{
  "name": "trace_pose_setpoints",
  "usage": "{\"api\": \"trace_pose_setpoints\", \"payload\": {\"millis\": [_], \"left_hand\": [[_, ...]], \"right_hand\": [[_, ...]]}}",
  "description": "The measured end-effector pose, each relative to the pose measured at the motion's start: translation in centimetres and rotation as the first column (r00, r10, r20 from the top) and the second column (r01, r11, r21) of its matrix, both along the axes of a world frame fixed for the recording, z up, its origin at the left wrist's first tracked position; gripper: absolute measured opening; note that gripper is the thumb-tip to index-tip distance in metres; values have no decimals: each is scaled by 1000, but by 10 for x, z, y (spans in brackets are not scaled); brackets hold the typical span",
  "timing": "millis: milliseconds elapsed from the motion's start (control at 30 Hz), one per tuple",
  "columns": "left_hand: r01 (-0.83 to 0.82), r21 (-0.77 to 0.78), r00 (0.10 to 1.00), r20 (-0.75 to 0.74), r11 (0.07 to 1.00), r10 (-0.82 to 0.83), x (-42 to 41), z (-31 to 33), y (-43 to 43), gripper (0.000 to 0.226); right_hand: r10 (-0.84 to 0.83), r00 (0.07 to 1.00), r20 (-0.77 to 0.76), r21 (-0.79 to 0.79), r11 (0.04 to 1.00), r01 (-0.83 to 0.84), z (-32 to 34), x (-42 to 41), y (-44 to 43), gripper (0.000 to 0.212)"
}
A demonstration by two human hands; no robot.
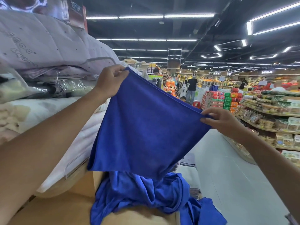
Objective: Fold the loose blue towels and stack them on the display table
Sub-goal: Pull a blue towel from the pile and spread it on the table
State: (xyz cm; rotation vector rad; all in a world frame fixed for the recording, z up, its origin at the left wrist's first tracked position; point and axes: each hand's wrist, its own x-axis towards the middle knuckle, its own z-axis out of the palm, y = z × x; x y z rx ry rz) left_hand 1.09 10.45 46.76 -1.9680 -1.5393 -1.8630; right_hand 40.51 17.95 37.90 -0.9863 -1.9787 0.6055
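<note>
a view from a head-worn camera looks forward and down over two bare arms inside a large, brightly lit store. a blue towel (142, 125) is held up in the air between the hands, stretched along its top edge, which slopes down from the upper left to the right. the left hand (110, 82) pinches the upper left corner, fingers and thumb closed on the cloth. the right hand (222, 120) pinches the right corner lower down, thumb and fingers also closed on the edge. the towel hangs below them in a broad sheet, its lower edge loose and slightly curled at the left. directly beneath it lies a rumpled heap of blue towels (146, 197), unfolded, spread across the top of a tan display table (65, 210) and spilling over its right edge. to the left of the towels, stacked bedding in clear plastic bags (40, 62) rises high, pale lilac on top and cream below, with its lower layers resting on the table beside the heap. to the right runs a pale tiled aisle floor (235, 168), and beyond it curved shelves of packaged food (272, 117). further back stand red and green stacked boxes (224, 99) and a few shoppers, small and blurred. long strip lights cross the dark ceiling (162, 30).
</note>
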Motion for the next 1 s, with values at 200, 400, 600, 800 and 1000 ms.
{"api": "trace_pose_setpoints", "payload": {"millis": [200, 400, 600, 800, 1000], "left_hand": [[6, 5, 985, 175, 1000, -6, -7, -43, -25, 15], [-136, 122, 965, 242, 983, 103, -1, -98, -85, 13], [-353, 420, 931, 243, 836, 270, 14, -168, -149, 14], [-453, 414, 889, 140, 790, 436, -8, -270, -211, 26], [-417, -12, 898, 145, 909, 414, -34, -371, -228, 22]], "right_hand": [[61, 953, -298, -52, 995, -80, 5, 14, -25, 19], [27, 962, -271, 90, 996, -2, -20, 22, -59, 13], [204, 946, -250, -21, 976, -216, -57, 16, -106, 34], [276, 937, -214, -250, 912, -325, -144, -2, -130, 20], [189, 980, -69, -564, 802, -195, -249, -40, -126, 17]]}}
